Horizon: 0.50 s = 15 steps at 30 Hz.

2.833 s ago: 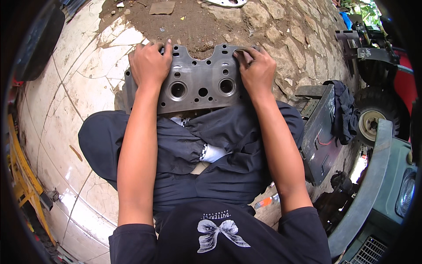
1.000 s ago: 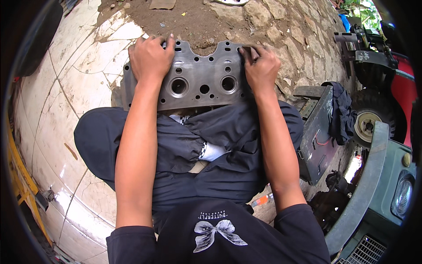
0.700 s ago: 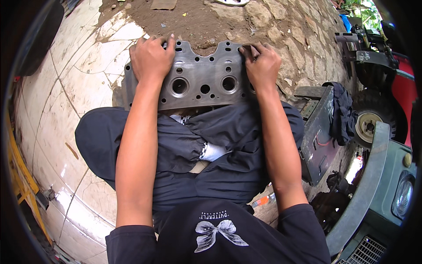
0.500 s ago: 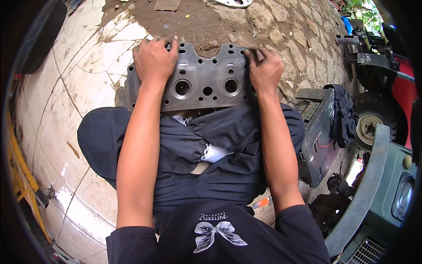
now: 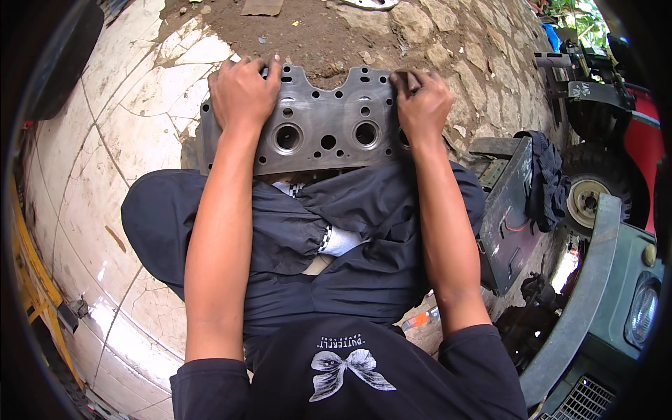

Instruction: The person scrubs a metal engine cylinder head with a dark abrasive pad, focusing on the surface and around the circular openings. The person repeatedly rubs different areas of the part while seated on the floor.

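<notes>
A grey metal cylinder head (image 5: 327,115) lies in front of my crossed legs, its flat machined face with round ports and bolt holes turned up. My left hand (image 5: 243,91) is on its left part, with the fingers curled over the far edge and the thumb lying near the bolt holes there. At the right end, my right hand (image 5: 424,101) grips the far corner with bent fingers. Both forearms reach over my dark trousers (image 5: 301,224). The undersides of the fingers are hidden.
Cracked pale tiles (image 5: 91,182) cover the left, with soil and stone paving (image 5: 427,31) beyond. A metal box (image 5: 507,217) with a dark cloth (image 5: 546,178) stands at my right. Near it are a wheel (image 5: 586,203) and a green vehicle front (image 5: 623,336). A yellow frame (image 5: 42,294) edges the left.
The whole view has shifted very slightly. My hands keep their hold on the cylinder head, with the right fingers moved only a little at its corner.
</notes>
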Motion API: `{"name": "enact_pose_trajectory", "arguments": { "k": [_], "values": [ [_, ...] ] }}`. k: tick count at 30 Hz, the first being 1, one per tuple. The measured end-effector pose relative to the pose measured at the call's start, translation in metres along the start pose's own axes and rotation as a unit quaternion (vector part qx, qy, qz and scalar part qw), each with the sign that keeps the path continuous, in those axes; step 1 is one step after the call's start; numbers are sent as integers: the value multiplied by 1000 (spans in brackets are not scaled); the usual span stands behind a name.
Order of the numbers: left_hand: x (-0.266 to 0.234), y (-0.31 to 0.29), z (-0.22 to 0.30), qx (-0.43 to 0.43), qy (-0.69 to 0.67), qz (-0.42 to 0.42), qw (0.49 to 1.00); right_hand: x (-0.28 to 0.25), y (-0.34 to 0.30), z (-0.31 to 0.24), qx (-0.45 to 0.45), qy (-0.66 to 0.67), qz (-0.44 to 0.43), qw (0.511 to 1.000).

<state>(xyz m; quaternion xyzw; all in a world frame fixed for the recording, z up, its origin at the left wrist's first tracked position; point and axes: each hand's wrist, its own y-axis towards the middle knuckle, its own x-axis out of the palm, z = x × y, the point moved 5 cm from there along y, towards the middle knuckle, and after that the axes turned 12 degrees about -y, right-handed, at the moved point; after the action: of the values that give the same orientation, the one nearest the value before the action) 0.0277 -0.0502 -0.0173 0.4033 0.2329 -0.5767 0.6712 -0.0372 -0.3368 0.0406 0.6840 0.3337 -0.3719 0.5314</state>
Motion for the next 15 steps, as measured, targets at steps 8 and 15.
{"name": "enact_pose_trajectory", "arguments": {
  "k": [8, 15],
  "values": [
    [-3, -1, 0, -3, 11, 2, 1000, -3, 1, -7, -27, -2, -31, 999],
    [-2, -1, 2, 21, 21, 21, 999, -5, -1, -10, -48, 10, -49, 998]
  ]
}}
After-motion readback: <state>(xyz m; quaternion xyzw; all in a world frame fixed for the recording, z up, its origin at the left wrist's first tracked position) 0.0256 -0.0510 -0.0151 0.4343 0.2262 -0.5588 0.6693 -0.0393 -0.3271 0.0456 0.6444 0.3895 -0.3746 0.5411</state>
